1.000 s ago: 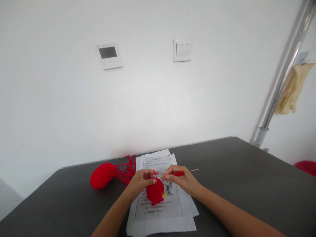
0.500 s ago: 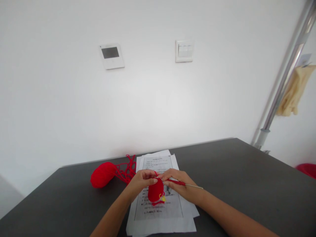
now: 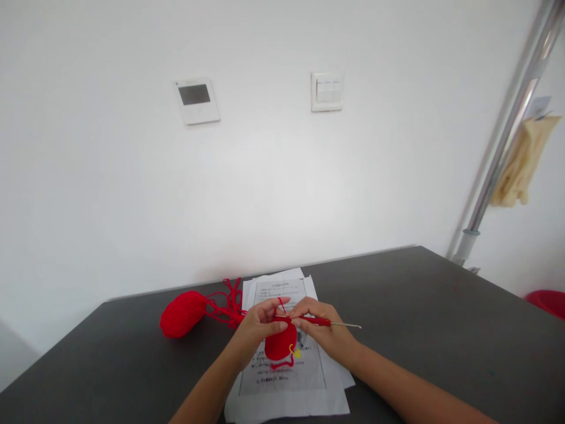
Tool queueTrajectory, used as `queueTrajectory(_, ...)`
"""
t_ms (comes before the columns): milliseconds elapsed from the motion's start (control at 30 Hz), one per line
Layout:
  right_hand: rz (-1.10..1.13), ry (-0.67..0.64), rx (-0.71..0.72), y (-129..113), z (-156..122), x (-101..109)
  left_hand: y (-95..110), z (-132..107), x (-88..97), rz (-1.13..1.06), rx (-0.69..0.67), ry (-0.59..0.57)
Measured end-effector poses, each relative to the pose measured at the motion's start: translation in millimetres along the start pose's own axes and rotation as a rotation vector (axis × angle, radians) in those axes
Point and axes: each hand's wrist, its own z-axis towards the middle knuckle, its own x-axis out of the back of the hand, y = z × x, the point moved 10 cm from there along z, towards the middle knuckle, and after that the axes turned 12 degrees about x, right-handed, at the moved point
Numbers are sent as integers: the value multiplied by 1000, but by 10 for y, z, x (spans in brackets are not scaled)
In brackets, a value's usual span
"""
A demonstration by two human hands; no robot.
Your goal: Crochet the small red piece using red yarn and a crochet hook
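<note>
My left hand [image 3: 256,325] pinches the top edge of a small red crochet piece [image 3: 279,344], with red yarn looped over a raised finger. A yellow stitch marker [image 3: 295,352] hangs at the piece's lower right. My right hand [image 3: 324,330] grips a crochet hook [image 3: 326,322] with a red handle; its metal end sticks out to the right and its tip sits at the piece's top edge. Both hands hover over printed sheets of paper [image 3: 286,377]. Loose strands run left from the piece to a red yarn ball [image 3: 183,314] on the table.
The dark grey table [image 3: 432,318] stands against a white wall with a control panel [image 3: 196,100] and a light switch [image 3: 326,90]. A metal pole [image 3: 503,153] with a beige cloth [image 3: 523,165] rises at the right. A red object [image 3: 549,299] shows past the table's right edge.
The hook's rear end swung from pointing up-right to down-right, then levelled. My left forefinger has lifted with the yarn over it. The crochet piece has shifted slightly.
</note>
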Motion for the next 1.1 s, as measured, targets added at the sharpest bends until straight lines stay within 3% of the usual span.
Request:
queueTrajectory(267,-83,-45,98,-87,-10,-51,-4,55,52,36,-45,79)
queueTrajectory(467,-251,-127,63,37,-83,-153,70,-17,117,229,-203,299)
queueTrajectory(567,-342,-118,191,-72,-79,-181,39,-36,101,171,-204,340)
queueTrajectory(633,-382,-174,316,-209,-73,-251,-19,-12,56,46,-146,286)
queueTrajectory(733,-382,-252,387,-331,-63,-302,-80,26,-68,-142,-39,113)
queueTrajectory(900,-264,-212,295,-322,-32,-201,-71,-10,-262,-138,75,-209)
queueTrajectory(1100,-181,-225,327,-392,-2,-218,-79,-59,-257,-116,116,-298)
